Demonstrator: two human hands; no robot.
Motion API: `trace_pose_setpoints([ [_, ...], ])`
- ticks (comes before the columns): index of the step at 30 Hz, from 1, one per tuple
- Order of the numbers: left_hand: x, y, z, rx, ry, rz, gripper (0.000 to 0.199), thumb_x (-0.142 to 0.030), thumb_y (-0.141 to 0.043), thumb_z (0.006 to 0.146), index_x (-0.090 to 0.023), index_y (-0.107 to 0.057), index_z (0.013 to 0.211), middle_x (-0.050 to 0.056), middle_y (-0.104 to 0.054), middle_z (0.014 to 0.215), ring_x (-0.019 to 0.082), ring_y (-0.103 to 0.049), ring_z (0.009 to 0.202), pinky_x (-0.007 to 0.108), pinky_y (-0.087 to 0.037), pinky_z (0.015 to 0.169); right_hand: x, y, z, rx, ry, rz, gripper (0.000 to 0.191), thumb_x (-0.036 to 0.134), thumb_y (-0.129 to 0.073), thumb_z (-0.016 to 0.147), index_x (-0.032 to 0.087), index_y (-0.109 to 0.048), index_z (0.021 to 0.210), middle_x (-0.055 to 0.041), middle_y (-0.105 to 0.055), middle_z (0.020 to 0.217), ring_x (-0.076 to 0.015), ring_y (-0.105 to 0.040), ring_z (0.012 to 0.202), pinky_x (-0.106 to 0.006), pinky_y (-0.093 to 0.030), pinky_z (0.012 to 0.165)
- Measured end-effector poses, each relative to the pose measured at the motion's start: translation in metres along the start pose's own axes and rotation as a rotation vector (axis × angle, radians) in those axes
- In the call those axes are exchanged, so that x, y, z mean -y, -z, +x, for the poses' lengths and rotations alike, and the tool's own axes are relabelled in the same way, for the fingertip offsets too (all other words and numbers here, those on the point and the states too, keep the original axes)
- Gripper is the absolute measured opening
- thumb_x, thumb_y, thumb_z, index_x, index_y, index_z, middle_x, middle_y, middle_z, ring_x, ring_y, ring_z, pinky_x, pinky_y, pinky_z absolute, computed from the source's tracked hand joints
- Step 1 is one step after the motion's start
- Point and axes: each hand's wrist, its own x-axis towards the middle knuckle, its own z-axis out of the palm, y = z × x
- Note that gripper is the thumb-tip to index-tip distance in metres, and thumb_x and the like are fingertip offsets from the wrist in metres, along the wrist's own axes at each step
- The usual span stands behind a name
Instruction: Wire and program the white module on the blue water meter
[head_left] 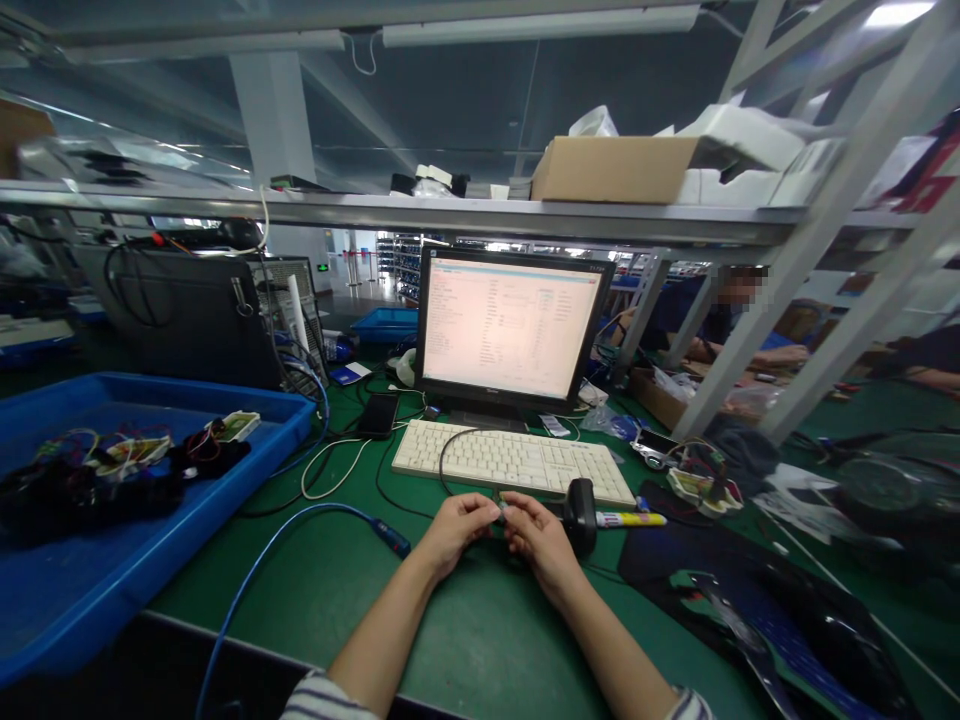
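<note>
My left hand and my right hand meet just in front of the white keyboard. Thumb and fingers of both are pinched together around a tiny piece between them, too small to name. A thin black cable arcs over the keyboard close by; whether it joins that piece I cannot tell. Right beside my right hand lies a black handheld barcode scanner, partly hidden by that hand. A yellow marker pen lies to its right. Left of my left hand, a blue cable ends in a dark plug.
A lit monitor stands behind the keyboard. At left, a blue tray holds wired parts; a phone lies near it. Dark glossy housings and a wired board occupy the right. Another person works beyond the metal posts.
</note>
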Motion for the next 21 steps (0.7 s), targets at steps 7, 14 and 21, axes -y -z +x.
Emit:
trace_pose_setpoints([
  [7, 0.0027, 0.0013, 0.0002, 0.017, -0.007, 0.008, 0.031, -0.037, -0.082, 0.051, -0.013, -0.064, 0.061, -0.002, -0.056, 0.055, 0.007, -0.047, 0.051, 0.021, -0.036, 0.054, -0.0006, -0.001, -0.0003, 0.001, -0.014, 0.021, 0.046, 0.038, -0.082, 0.05, 0.014, -0.069, 0.087, 0.0001, -0.059, 0.057, -0.0102, -0.049, 0.048, -0.02, -0.039, 0.043],
  [14, 0.0065, 0.0038, 0.0027, 0.044, -0.062, 0.018, 0.03, -0.037, -0.08, 0.055, -0.014, -0.063, 0.065, 0.001, -0.062, 0.076, 0.011, -0.057, 0.067, 0.024, -0.044, 0.067, 0.0002, -0.0012, -0.0015, 0.048, -0.027, 0.05, 0.044, 0.032, -0.081, 0.051, 0.015, -0.069, 0.09, -0.0008, -0.061, 0.067, -0.0088, -0.048, 0.049, -0.02, -0.039, 0.042],
  [21, 0.0051, 0.0049, 0.0035, 0.026, -0.154, 0.06, 0.025, -0.031, -0.08, 0.058, -0.014, -0.063, 0.065, 0.004, -0.066, 0.084, 0.013, -0.059, 0.077, 0.026, -0.045, 0.075, 0.0039, -0.0013, -0.0022, 0.071, -0.024, 0.051, 0.045, 0.033, -0.082, 0.052, 0.013, -0.071, 0.09, 0.0017, -0.056, 0.056, -0.0074, -0.044, 0.047, -0.018, -0.036, 0.043],
])
